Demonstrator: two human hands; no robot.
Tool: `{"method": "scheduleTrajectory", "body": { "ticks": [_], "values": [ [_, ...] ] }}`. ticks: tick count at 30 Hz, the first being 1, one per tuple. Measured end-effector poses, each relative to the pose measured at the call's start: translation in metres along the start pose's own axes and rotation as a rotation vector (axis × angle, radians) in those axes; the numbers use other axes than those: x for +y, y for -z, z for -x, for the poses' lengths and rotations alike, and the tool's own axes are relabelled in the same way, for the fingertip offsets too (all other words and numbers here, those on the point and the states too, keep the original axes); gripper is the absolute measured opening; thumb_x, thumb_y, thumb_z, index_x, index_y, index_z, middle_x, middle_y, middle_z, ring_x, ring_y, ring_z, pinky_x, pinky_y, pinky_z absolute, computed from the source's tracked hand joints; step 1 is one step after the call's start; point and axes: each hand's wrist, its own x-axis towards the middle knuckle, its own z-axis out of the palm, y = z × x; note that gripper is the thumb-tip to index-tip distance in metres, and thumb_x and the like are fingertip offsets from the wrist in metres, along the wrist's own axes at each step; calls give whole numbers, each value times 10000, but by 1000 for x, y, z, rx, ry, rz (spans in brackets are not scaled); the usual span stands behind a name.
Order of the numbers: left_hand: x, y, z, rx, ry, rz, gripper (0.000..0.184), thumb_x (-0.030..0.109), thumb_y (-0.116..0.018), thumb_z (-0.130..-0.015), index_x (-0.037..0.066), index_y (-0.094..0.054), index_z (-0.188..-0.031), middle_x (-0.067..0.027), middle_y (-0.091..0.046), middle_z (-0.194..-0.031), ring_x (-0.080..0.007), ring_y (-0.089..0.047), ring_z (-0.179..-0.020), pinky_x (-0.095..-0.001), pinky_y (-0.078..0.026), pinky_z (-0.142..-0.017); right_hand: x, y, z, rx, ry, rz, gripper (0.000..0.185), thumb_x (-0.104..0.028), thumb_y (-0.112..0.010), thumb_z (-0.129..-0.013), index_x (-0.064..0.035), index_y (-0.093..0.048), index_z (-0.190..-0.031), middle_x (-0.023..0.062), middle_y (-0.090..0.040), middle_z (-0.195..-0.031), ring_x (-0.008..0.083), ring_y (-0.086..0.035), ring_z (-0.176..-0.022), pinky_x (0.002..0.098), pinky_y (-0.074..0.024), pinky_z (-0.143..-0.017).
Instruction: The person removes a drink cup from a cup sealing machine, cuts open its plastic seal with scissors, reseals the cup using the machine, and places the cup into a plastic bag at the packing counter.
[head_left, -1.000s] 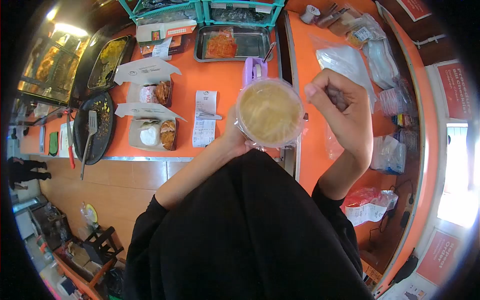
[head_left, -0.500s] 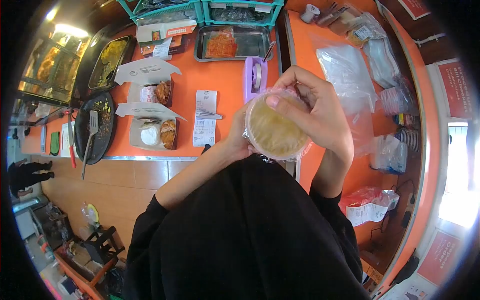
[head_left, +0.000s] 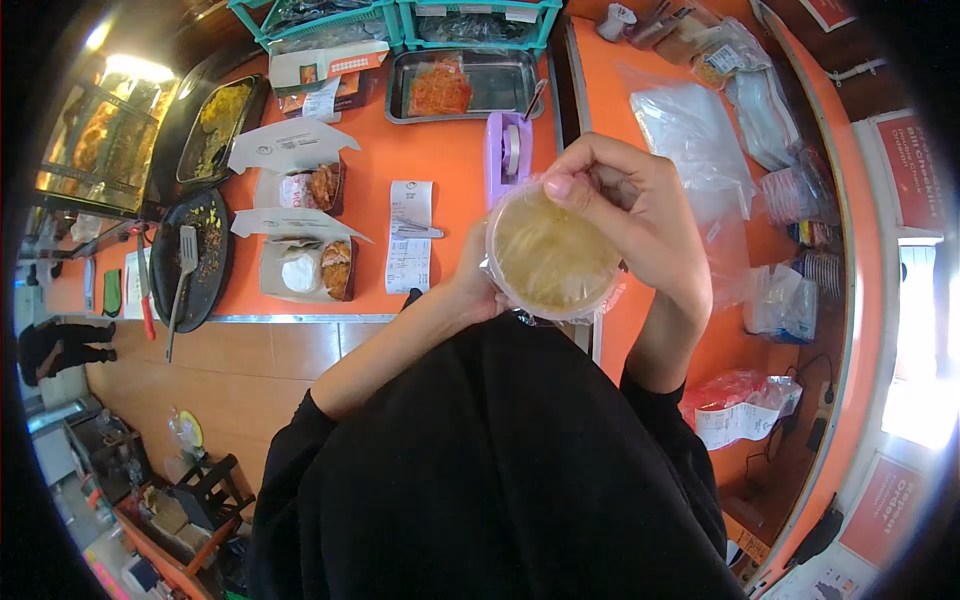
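A round tub of yellowish liquid (head_left: 555, 260), covered with clear plastic film, is held up in front of my body. My left hand (head_left: 474, 278) grips its left side, with the fingers partly hidden beneath it. At the upper right rim, my right hand (head_left: 640, 215) is closed, thumb and fingers pinching the film's edge. Just behind the tub stands a purple tape dispenser (head_left: 494, 165). To its left lie a paper receipt (head_left: 405, 265) and two open boxes, a near food box (head_left: 300, 293) and a far food box (head_left: 285, 205), with fried pieces and wrapped white portions inside.
A metal tray (head_left: 505, 90) with orange packets sits at the back, below teal baskets (head_left: 400, 25). On the left are a black pan (head_left: 205, 260) with a spatula and a red-handled knife (head_left: 146, 310). Plastic bags (head_left: 690, 140) cover part of the right counter. Another person (head_left: 60, 350) stands far left.
My right thumb has moved from the tub's top up to its rim, drawing the film there. The liquid's surface now shows more clearly. My left hand keeps its hold.
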Motion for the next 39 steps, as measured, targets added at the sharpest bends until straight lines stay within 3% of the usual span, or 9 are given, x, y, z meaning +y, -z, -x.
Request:
{"method": "scheduleTrajectory", "body": {
  "ticks": [2,8,10,14,19,29,34,37,39],
  "values": [
    [2,-8,11,99,14,-91,527,429,-359,-969,76,-444,-1350,-97,-582,-1248,-212,-645,-1033,-364,-574,-826,0,0,0,-1,-3,-36,176,-136,-608,-934,10,-603,-1032,36,-617,-848,66,-560,-818,220,-446,-722],
    [41,-93,20,162,-11,-71,571,512,-308,-975,87,-417,-1342,-98,-603,-1177,-242,-656,-972,-337,-593,-698,-17,-1,-3,187,514,-330,596,-300,-776,-789,-42,-526,-1264,96,-591,-1139,116,-580,-1013,289,-455,-911],
    [44,-110,16,147,-14,-68,562,505,-291,-985,84,-414,-1336,-100,-593,-1186,-249,-654,-965,-340,-591,-684,-24,13,-6,233,589,135,735,-461,-763,-710,8,-556,-1237,146,-601,-1200,193,-579,-1100,311,-448,-929],
    [48,-118,1,-141,-25,-96,504,436,-261,-1016,65,-413,-1321,-117,-549,-1235,-247,-629,-996,-379,-581,-754,-60,31,-8,336,323,403,812,-393,-781,-653,41,-482,-1270,217,-521,-1276,255,-629,-1023,357,-483,-911],
    [52,-128,0,-271,-48,42,473,355,-282,-1026,20,-372,-1348,-165,-496,-1308,-306,-551,-1154,-461,-491,-963,-103,5,-5,528,368,17,712,-452,-722,-559,39,-644,-1068,144,-639,-919,241,-595,-974,337,-442,-882],
    [31,-118,-2,-422,79,460,444,267,-289,-1024,-69,-411,-1287,-189,-518,-1298,-284,-518,-1219,-445,-413,-1058,-28,81,-34,-97,693,-235,759,-410,-854,-578,-82,-510,-1170,277,-460,-1213,322,-597,-970,436,-485,-907],
    [22,-128,1,-413,140,487,402,243,-295,-1027,-28,-450,-1280,-159,-551,-1283,-276,-535,-1197,-435,-434,-1034,-37,81,-41,-550,753,-695,684,-275,-933,-496,-211,-566,-1070,109,-390,-1205,202,-466,-1090,400,-328,-1067],
    [23,-146,9,-385,175,453,379,245,-309,-1023,-23,-477,-1232,-143,-576,-1237,-267,-566,-1148,-416,-470,-993,-42,80,-54,-620,858,-777,604,-299,-937,-553,-217,-596,-1045,123,-438,-1217,300,-530,-1107,457,-388,-1050],
    [27,-156,14,-260,164,370,366,245,-318,-1021,-21,-487,-1208,-135,-587,-1214,-261,-581,-1125,-404,-489,-971,-53,85,-57,-687,819,-626,508,-267,-920,-575,-262,-631,-993,31,-478,-1147,177,-501,-1088,372,-323,-1054]
  ]
}}
